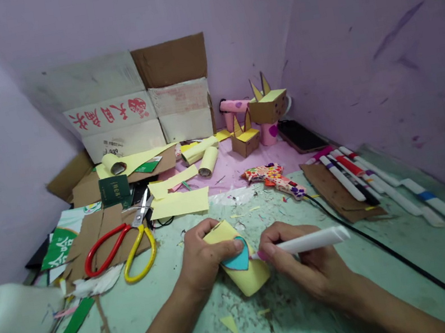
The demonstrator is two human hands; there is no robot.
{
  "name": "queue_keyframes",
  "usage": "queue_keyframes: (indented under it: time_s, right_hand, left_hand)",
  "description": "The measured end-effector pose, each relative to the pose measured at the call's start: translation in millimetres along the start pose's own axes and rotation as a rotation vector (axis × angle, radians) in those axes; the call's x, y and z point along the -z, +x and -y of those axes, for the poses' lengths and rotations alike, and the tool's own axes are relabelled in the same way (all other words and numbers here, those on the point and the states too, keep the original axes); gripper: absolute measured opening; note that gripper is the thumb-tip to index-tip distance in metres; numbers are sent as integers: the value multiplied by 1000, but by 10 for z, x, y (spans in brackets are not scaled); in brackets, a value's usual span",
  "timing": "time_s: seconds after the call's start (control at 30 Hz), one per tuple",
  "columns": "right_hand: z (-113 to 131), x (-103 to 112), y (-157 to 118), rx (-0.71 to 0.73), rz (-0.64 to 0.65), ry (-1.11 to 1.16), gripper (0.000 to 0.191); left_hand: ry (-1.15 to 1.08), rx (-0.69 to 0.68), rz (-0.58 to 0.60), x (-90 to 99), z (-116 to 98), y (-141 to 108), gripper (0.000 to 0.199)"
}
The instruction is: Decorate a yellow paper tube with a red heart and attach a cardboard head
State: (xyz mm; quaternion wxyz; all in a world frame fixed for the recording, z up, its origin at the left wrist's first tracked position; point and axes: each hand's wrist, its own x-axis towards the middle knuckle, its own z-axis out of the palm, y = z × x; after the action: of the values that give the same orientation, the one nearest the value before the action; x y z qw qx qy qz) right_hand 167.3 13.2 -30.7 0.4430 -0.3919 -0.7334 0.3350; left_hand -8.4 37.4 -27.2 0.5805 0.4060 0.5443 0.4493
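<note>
My left hand (205, 252) grips a pale yellow paper piece (256, 280), which looks folded or rolled. Its thumb presses a small blue heart-like cutout (237, 260) flat against the yellow surface. Between the fingers of my right hand (301, 255) is a white marker (311, 240), its tip touching or very near the right edge of the blue cutout. The cutout has a dark outline. A small yellow scrap (229, 324) lies just below the hands.
Scissors (133, 244) with red and yellow handles lie left. At right are several markers (341, 178) on cardboard (329, 194), a patterned glue gun (276, 179) and its black cord (391, 257). Cardboard animal figures (246, 142) and yellow rolls (208, 161) stand behind; a white cup (14, 326) is left.
</note>
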Motion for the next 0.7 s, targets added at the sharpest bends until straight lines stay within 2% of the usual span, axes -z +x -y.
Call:
queue_keyframes:
  time_s: [0.63, 0.7]
  right_hand:
    - [23, -66, -8, -48, 113, 58, 20]
    - [15, -50, -20, -61, 80, 86, 19]
  left_hand:
    - [17, -27, 14, 18, 28, 0, 27]
    - [14, -22, 5, 16, 19, -2, 27]
